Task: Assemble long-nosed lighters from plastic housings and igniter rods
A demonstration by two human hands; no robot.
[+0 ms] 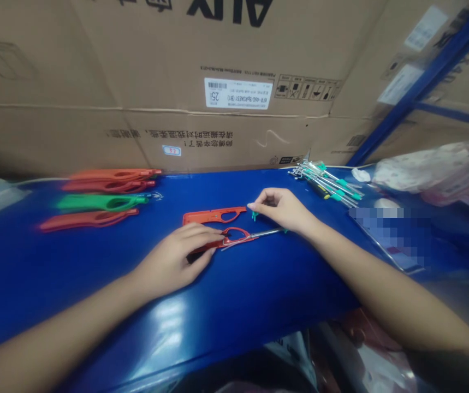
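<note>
My left hand (185,255) is closed around the body of a red stick-lighter shell (236,236), which lies on the blue table. A thin metal tube (269,232) runs rightward from this shell, with a bit of green at its far end. Just behind it lies another orange-red shell half (218,215), its inner side up. Over that half's right end, my right hand (285,208) is pinched, fingertips touching or just above some small green plastic pieces (254,216). What the pinch holds, if anything, is too small to make out.
Several red handle shells (107,186) and a green one (99,202) lie at the left. Metal rods with green ends (332,185) and a yellow-black tool (321,190) are piled back right. A large cardboard box (156,65) stands behind the blue table (107,322); a phone-like slab (375,243) lies right.
</note>
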